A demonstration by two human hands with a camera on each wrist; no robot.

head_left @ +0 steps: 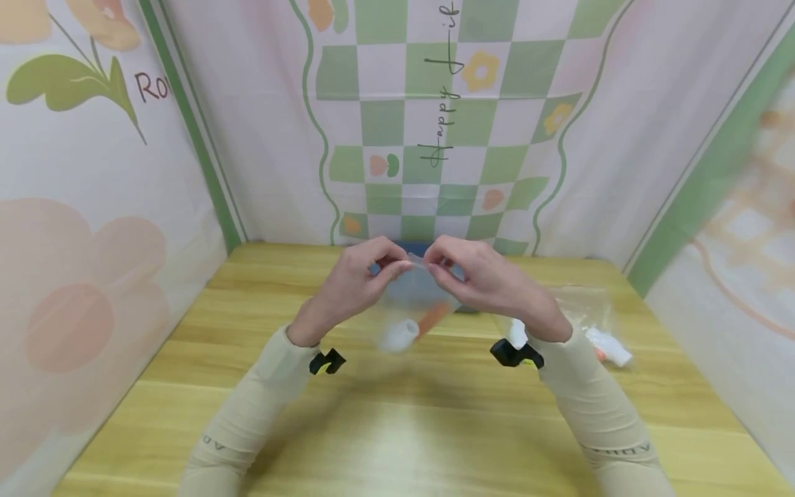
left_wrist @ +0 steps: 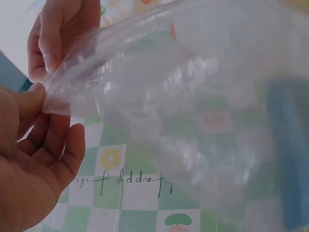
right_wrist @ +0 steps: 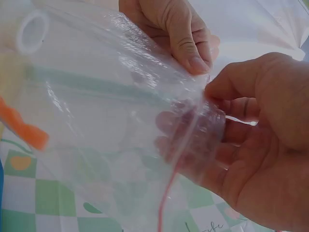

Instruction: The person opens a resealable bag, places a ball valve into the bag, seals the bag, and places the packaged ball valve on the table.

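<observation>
A clear plastic zip bag hangs between the two hands, with a thin red line along its top edge. My left hand pinches that edge between thumb and forefinger. Close beside it, the right hand pinches the same edge, its other fingers partly behind the film in the right wrist view. Low in the bag are a white hollow cylinder and an orange strip, both a little blurred. Across the left wrist view the bag's film spreads out, creased and shiny.
Behind the bag, a flat blue object lies at the table's far side, partly hidden by the hands. Another clear bag rests at the right, near white pieces and a bit of orange. Printed curtains enclose the wooden table.
</observation>
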